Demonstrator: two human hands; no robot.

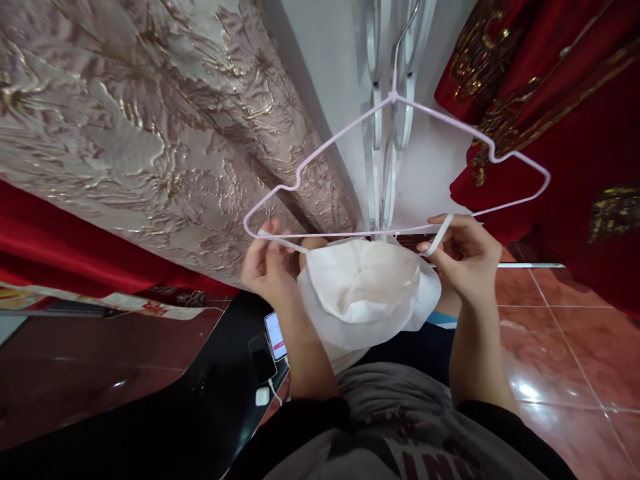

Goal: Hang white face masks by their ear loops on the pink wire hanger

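A pale pink clothes hanger hangs by its metal hook, its bottom bar level in front of me. Just below that bar is a white cloth garment with thin straps; its exact kind is not clear. My left hand is closed on the garment's left strap, near the hanger's left corner, with its fingertips partly behind the bar. On the other side, my right hand holds the right white strap as a loop between thumb and forefinger, below the hanger's right part.
Pink-gold textured fabric hangs at left, and red fabric with gold trim at right. A grey metal rack stands behind the hanger. Two phones and a white charger lie on a black surface. Red floor tiles show at right.
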